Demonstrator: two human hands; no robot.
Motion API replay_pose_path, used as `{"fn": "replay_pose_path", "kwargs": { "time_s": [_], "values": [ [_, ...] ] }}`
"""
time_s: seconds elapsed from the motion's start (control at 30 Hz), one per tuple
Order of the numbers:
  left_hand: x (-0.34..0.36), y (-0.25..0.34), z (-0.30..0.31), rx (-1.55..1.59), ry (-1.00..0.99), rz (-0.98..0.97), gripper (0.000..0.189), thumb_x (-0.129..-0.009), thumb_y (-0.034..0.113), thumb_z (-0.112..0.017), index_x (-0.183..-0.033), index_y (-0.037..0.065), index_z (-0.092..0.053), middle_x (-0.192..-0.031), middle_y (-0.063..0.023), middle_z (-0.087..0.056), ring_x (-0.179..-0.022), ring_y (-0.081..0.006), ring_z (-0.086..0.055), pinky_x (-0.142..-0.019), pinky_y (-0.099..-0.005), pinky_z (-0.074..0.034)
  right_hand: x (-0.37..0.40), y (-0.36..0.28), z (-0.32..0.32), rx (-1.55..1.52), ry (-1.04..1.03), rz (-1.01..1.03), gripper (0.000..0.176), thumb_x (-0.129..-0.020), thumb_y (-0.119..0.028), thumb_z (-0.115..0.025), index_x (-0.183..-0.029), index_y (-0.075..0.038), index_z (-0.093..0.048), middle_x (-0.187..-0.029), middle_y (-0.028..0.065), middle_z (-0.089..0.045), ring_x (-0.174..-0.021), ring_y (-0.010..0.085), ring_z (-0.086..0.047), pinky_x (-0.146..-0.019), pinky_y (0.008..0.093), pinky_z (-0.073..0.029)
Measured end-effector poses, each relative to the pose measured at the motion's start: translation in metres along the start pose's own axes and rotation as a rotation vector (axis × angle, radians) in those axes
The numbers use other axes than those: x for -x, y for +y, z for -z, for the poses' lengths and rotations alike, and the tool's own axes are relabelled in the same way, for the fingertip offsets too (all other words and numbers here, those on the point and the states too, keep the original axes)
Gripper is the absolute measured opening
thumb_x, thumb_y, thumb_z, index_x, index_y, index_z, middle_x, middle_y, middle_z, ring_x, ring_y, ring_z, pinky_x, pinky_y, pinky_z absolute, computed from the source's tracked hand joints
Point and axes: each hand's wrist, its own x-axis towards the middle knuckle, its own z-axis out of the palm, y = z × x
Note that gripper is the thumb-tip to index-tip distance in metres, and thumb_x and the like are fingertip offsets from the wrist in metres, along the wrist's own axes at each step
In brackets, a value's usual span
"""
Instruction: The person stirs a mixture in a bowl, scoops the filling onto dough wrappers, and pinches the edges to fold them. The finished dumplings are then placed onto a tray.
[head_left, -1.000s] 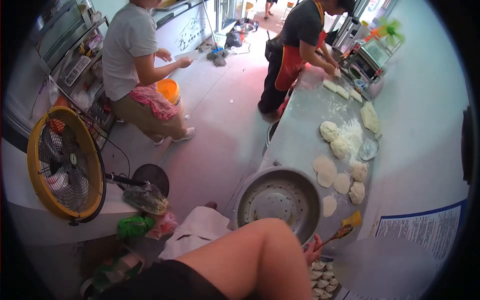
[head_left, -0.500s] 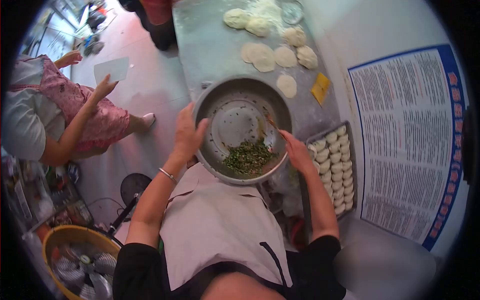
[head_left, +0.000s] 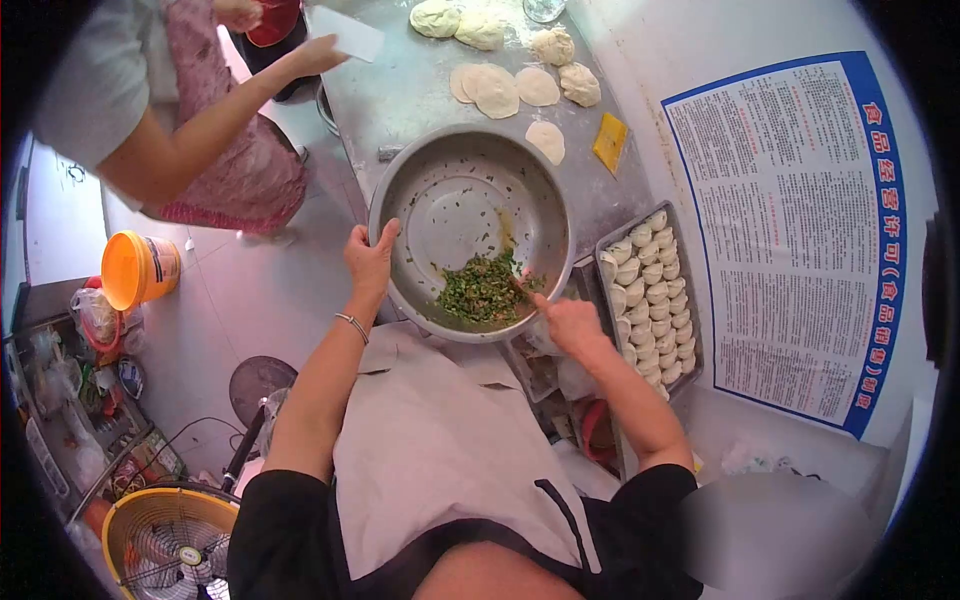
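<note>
A wide metal basin (head_left: pixel 480 185) tilts toward me in front of my apron, its far side against the worktable. Chopped green filling (head_left: pixel 478 290) lies heaped in its near part, with bits stuck to the wall. My left hand (head_left: pixel 370 258) grips the left rim, thumb inside. Over the near right rim, my right hand (head_left: pixel 572 325) is closed on a thin brown stick-like utensil (head_left: pixel 522 289). The utensil's end is in the filling, so its exact kind is hidden.
Flat dough rounds (head_left: pixel 497 92) and dough lumps (head_left: pixel 480 30) lie on the floured worktable (head_left: pixel 375 85), near a yellow scraper (head_left: pixel 609 143). Right stands a tray of dumplings (head_left: pixel 655 290). Left, a co-worker's hand (head_left: pixel 318 55) holds a white flat piece (head_left: pixel 345 33). A fan (head_left: pixel 170 545) stands lower left.
My right hand has moved down and toward me, bringing the utensil into the filling. My left hand has closed on the rim. The co-worker has moved forward to the table.
</note>
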Motion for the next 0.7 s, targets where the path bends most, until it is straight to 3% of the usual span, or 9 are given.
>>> {"fn": "replay_pose_path", "kwargs": {
  "time_s": [0.13, 0.3, 0.4, 0.5, 0.6, 0.7],
  "values": [
    [-0.011, -0.001, -0.003, 0.027, -0.036, -0.046, 0.054, -0.077, 0.053, -0.083, -0.074, 0.007, -0.055, -0.07, 0.0028, -0.053, -0.065, -0.0091, -0.045, -0.058, -0.0277, -0.04, -0.003, 0.021, 0.027, 0.027, 0.013, -0.112, 0.034, -0.09, -0.016, -0.054, -0.123, -0.01, -0.062, -0.076, 0.0154, -0.07, -0.069, 0.0329, -0.072, -0.057, 0.0446, -0.055],
    [-0.027, 0.002, -0.003, -0.071, -0.092, -0.036, 0.054, -0.077, 0.053, -0.084, -0.077, 0.005, -0.057, -0.072, 0.0018, -0.055, -0.066, -0.0096, -0.047, -0.059, -0.0287, -0.042, 0.0, -0.034, 0.015, -0.06, -0.085, -0.006, 0.033, -0.09, -0.013, -0.052, -0.122, -0.011, -0.063, -0.075, 0.0165, -0.07, -0.07, 0.0333, -0.072, -0.061, 0.0454, -0.057],
    [-0.034, 0.008, -0.004, -0.04, -0.118, -0.068, 0.053, -0.078, 0.05, -0.083, -0.077, 0.003, -0.058, -0.07, -0.0001, -0.056, -0.065, -0.0108, -0.048, -0.059, -0.0298, -0.043, -0.002, -0.006, 0.022, -0.051, 0.012, -0.023, 0.033, -0.09, -0.014, -0.053, -0.121, -0.011, -0.063, -0.074, 0.0166, -0.07, -0.073, 0.0326, -0.072, -0.063, 0.0454, -0.057],
    [-0.044, -0.008, -0.01, -0.023, -0.092, -0.14, 0.054, -0.077, 0.048, -0.084, -0.075, 0.0, -0.059, -0.068, -0.0036, -0.059, -0.063, -0.0132, -0.049, -0.059, -0.0324, -0.044, -0.031, 0.018, 0.009, -0.073, 0.11, -0.164, 0.03, -0.09, -0.014, -0.053, -0.119, -0.01, -0.063, -0.076, 0.0155, -0.07, -0.075, 0.032, -0.072, -0.064, 0.045, -0.057],
    [-0.048, -0.006, -0.009, -0.078, -0.087, -0.142, 0.054, -0.077, 0.048, -0.084, -0.078, -0.002, -0.061, -0.069, -0.005, -0.06, -0.064, -0.0138, -0.05, -0.06, -0.0335, -0.045, -0.037, -0.027, -0.008, -0.018, 0.07, -0.021, 0.029, -0.091, -0.015, -0.054, -0.118, -0.01, -0.062, -0.079, 0.0133, -0.071, -0.074, 0.0314, -0.072, -0.063, 0.0448, -0.056],
    [-0.048, -0.007, -0.006, -0.127, -0.11, -0.111, 0.054, -0.077, 0.048, -0.083, -0.081, -0.002, -0.063, -0.072, -0.006, -0.062, -0.067, -0.0141, -0.053, -0.062, -0.0335, -0.046, -0.024, -0.043, 0.037, -0.132, -0.052, -0.057, 0.028, -0.091, -0.015, -0.056, -0.119, -0.015, -0.063, -0.083, 0.0148, -0.071, -0.08, 0.0336, -0.072, -0.07, 0.0478, -0.056]
  ]
}}
